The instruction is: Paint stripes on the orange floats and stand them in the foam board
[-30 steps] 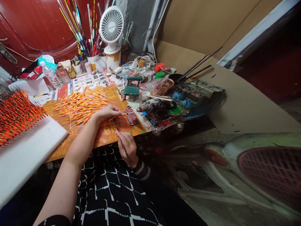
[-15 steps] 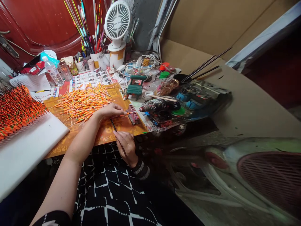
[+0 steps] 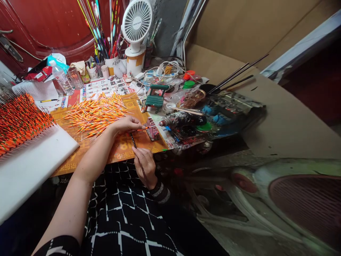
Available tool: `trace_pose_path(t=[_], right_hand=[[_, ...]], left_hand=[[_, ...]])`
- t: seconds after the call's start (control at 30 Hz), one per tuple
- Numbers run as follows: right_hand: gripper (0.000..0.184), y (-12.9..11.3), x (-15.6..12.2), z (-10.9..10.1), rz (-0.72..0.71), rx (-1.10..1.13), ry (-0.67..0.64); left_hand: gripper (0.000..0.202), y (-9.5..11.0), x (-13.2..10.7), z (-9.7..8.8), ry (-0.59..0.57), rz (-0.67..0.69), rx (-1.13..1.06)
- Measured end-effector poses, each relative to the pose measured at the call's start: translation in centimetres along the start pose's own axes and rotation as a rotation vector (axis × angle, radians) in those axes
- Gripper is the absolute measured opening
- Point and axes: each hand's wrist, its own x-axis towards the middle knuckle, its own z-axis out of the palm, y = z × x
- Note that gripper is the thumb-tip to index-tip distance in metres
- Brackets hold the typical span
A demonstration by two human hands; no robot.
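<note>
The left hand (image 3: 127,124) was clenched in a fingertip pinch on a slim orange float (image 3: 140,129), which stuck out to the right above a printed orange mat (image 3: 125,149) on the worktop. The right hand (image 3: 145,166) gripped one fine dark paintbrush (image 3: 135,146) like a pen, its far end just left of the float; whether the two touched was hard to tell.

Across the scene from the left lay one white foam board (image 3: 32,161) bristling with many orange floats (image 3: 21,121), then a heap of loose floats (image 3: 94,113), too many to count. Right of the hands sat one paint-crusted block (image 3: 152,129), with one green miniature chair (image 3: 156,97) farther off. Beyond them were one paint-smeared bottle (image 3: 170,121) and three long dark rods (image 3: 237,76).

A shaky right hand could probably have smeared the float's wet-looking colour, and too loose a pinch might have dropped the float onto the mat. An elbow drifting left could have disturbed the heap or the rows on the board.
</note>
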Motion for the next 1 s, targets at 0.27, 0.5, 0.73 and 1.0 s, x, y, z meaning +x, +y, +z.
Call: trace_pose_path(t=[0.27,0.5,0.73,1.0], right_hand=[[0.05,0.9,0.6,-2.2,-0.022,0.036,0.049],[0.038,4.6,5.4,-5.8,-0.026,-0.313,0.031],[0.023,4.2,8.8,-6.8,-0.078,-0.499,0.002],[0.018,1.2,9.1,-3.3,0.036,-0.148,0.05]], left_hand=[[0.047,0.3,-0.2,0.0,0.01,-0.031,-0.051],[0.039,0.5,-1.3,-0.6,-0.026,-0.022,-0.107],[0.04,1.4,-3.3,-1.2,-0.08,-0.023,-0.168],[0.042,0.7,-7.5,1.9,0.268,0.278,-0.267]])
